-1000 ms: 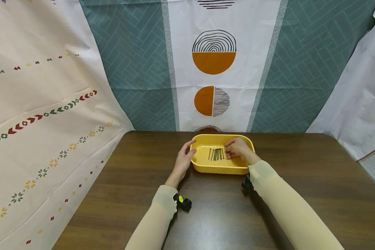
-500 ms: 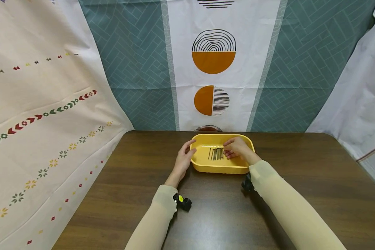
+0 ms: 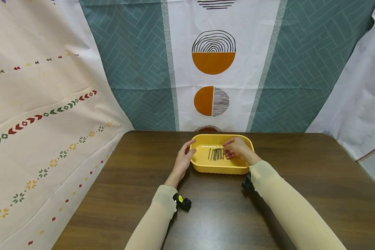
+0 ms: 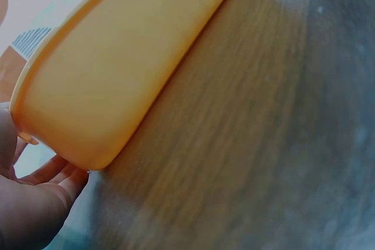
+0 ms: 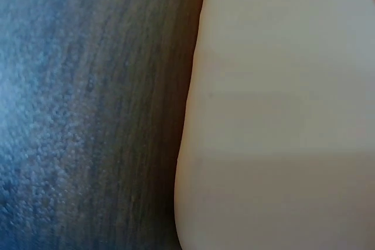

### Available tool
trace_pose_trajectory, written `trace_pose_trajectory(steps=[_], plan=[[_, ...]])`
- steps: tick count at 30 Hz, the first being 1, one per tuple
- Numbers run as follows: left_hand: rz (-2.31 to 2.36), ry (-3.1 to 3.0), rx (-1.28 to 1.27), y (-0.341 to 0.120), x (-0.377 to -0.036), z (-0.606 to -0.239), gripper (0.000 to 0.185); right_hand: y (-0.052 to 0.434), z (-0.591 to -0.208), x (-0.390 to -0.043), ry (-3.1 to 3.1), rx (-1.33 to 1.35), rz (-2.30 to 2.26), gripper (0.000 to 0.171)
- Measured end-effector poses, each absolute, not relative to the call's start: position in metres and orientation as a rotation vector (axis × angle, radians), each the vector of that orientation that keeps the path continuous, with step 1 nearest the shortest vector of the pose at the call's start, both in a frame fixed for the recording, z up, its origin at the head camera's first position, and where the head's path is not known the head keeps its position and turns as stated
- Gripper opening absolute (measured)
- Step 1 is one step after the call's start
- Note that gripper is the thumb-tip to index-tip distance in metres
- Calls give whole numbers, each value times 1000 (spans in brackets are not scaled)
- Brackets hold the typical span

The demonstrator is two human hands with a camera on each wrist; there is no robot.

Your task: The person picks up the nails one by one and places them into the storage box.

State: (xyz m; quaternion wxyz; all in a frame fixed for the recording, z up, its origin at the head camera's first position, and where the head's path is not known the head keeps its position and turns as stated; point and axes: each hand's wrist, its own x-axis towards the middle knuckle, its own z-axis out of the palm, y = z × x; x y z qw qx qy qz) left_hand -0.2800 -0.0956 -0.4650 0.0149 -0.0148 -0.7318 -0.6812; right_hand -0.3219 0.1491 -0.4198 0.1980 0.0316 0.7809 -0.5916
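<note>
A yellow plastic tray stands on the brown wooden table, near its far edge. Several thin dark nails lie side by side in a row on its floor. My left hand holds the tray's left end; in the left wrist view the thumb is at the rim and the fingers are round the outside of the wall. My right hand reaches over the right side into the tray, its loosely bent fingertips right at the right end of the nail row. The palm side is hidden.
The brown table surrounds the tray. Behind it hangs a teal and white cloth, with a patterned white cloth at the left. A pale, blurred surface fills much of the right wrist view.
My right fingertips have shifted slightly left, and the nails at the right end of the row now lie closer together. My left hand and the tray have stayed put.
</note>
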Motion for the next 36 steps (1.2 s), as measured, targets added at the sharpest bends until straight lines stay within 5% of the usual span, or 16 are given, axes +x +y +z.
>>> trace_pose_trajectory(steps=[21, 36], plan=[[-2104, -2290, -119, -95, -283, -467, 41, 164, -405, -310, 2247, -82, -1620, 32], [-1807, -2360, -213, -125, -284, -430, 39, 177, -373, -305, 2508, -380, -1593, 27]])
